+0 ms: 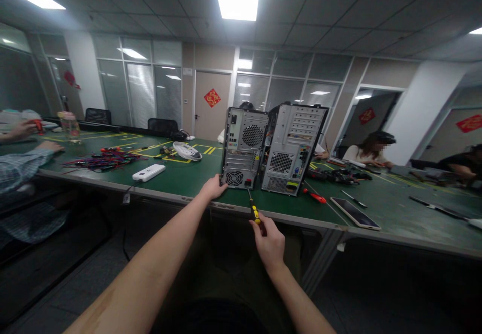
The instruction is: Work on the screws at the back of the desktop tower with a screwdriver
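Note:
Two desktop computer cases stand upright side by side, their rear panels facing me. My left hand (214, 188) rests against the lower left edge of the left computer case (241, 148), its fingers partly hidden. A yellow and black screwdriver (253, 208) is gripped by the handle in my right hand (269, 238). Its shaft points up to the bottom right corner of that same case, near the red switch of the power supply; I cannot tell whether the tip sits in a screw. The right computer case (288, 153) is close beside it, touched by neither hand.
On the green table (188, 178) lie a white power strip (148, 173), a bundle of wires (107, 160), a red screwdriver (315, 196), a phone (355, 213) and black cables (341, 175). A co-worker's sleeve (26, 168) is at left; another person (371, 153) sits at right.

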A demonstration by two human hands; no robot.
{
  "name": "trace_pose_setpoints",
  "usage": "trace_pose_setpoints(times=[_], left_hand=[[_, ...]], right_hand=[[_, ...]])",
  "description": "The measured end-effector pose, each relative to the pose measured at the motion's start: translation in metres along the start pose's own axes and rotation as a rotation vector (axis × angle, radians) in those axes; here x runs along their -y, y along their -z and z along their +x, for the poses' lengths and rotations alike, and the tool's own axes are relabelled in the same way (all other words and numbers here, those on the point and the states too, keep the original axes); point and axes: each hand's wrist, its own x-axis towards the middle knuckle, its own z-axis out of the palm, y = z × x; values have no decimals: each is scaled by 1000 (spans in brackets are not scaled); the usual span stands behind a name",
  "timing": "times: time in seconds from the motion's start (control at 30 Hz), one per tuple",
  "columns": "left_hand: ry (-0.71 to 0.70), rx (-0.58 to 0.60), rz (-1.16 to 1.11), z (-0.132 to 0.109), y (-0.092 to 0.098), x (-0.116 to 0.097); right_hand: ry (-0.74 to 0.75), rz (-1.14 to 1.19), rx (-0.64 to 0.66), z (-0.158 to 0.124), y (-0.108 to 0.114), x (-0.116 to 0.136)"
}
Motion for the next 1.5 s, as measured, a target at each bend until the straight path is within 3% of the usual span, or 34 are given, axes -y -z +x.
trace_pose_setpoints(times=[1.5], left_hand=[[-6,-1,-4,-3,2,-2]], right_hand=[[4,-13,8,-1,2,1]])
